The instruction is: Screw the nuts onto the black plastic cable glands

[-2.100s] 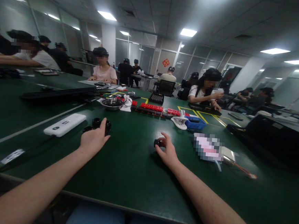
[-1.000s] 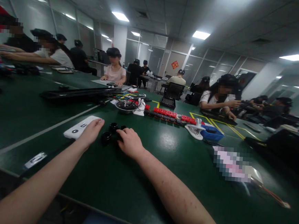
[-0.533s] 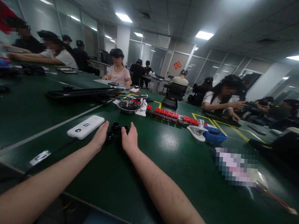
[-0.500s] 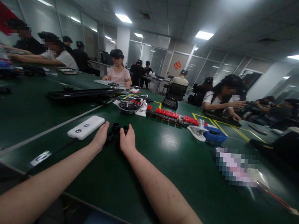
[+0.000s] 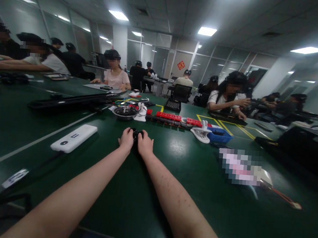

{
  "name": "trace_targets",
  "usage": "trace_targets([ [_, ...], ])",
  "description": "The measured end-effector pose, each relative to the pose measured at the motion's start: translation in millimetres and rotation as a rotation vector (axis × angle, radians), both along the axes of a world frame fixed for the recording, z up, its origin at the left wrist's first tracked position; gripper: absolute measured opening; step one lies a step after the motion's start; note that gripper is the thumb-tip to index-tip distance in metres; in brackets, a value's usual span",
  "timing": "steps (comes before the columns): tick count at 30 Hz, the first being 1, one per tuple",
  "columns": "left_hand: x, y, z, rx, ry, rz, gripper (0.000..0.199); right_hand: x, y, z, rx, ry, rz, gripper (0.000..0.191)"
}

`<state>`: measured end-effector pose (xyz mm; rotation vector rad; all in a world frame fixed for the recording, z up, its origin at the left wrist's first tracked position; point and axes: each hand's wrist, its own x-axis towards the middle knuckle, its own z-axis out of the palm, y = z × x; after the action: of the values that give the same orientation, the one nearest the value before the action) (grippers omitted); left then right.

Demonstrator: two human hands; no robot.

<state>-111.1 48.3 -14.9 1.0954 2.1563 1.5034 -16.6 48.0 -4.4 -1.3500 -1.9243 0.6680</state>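
My left hand (image 5: 125, 140) and my right hand (image 5: 145, 143) meet at the middle of the green table, their fingers curled. Small round black pieces (image 5: 135, 134) show between them. Each hand appears closed on a black piece on its inner side. The pieces look like short cylinders; their exact kind cannot be made out, and my fingers hide part of them. Left of my left hand lies a white oblong device (image 5: 74, 138) with a black cable. Beyond my hands stand a round metal dish (image 5: 125, 112) with dark things in it and a white clamp (image 5: 140, 113).
A row of red blocks (image 5: 168, 116) runs across behind my hands toward a white clip (image 5: 201, 132) and a blue bin (image 5: 220, 136). A long black object (image 5: 67, 100) lies left. A blurred packet (image 5: 239, 167) is at right. Several people sit around.
My hands have drawn closer together and their fingers have curled around the black pieces, which stood as a cluster between them. The view has shifted to the right.
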Motion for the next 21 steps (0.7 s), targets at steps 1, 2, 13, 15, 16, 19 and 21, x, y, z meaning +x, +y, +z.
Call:
trace_targets([
  [1, 14.0, 7.3, 0.7, -0.023, -0.001, -0.019, 0.031, 12.8, 6.7, -0.3, 0.004, -0.002, -0.026, 0.039],
  [2, 28.6, 14.5, 1.6, -0.043, -0.009, -0.041, 0.032, 26.2, 13.5, -0.6, 0.006, -0.003, -0.054, 0.038],
  [13, 150.9, 62.1, 6.8, -0.204, -0.021, -0.282, 0.039, 152.1, 67.9, -11.6, 0.019, 0.048, -0.194, 0.036],
  [15, 152.8, 62.1, 9.0, -0.214, -0.021, -0.297, 0.043, 158.0, 71.1, -14.5, 0.029, 0.077, -0.184, 0.037],
  [16, 150.1, 62.2, 10.8, -0.216, -0.025, -0.303, 0.044, 160.4, 72.4, -15.7, 0.04, 0.094, -0.176, 0.038],
  [19, 128.5, 66.3, 18.2, -0.187, -0.046, -0.326, 0.052, 171.8, 76.7, -18.3, 0.083, 0.153, -0.154, 0.044],
  [21, 107.7, 72.4, 23.0, -0.136, -0.054, -0.36, 0.049, 183.9, 80.5, -20.2, 0.096, 0.195, -0.151, 0.044],
])
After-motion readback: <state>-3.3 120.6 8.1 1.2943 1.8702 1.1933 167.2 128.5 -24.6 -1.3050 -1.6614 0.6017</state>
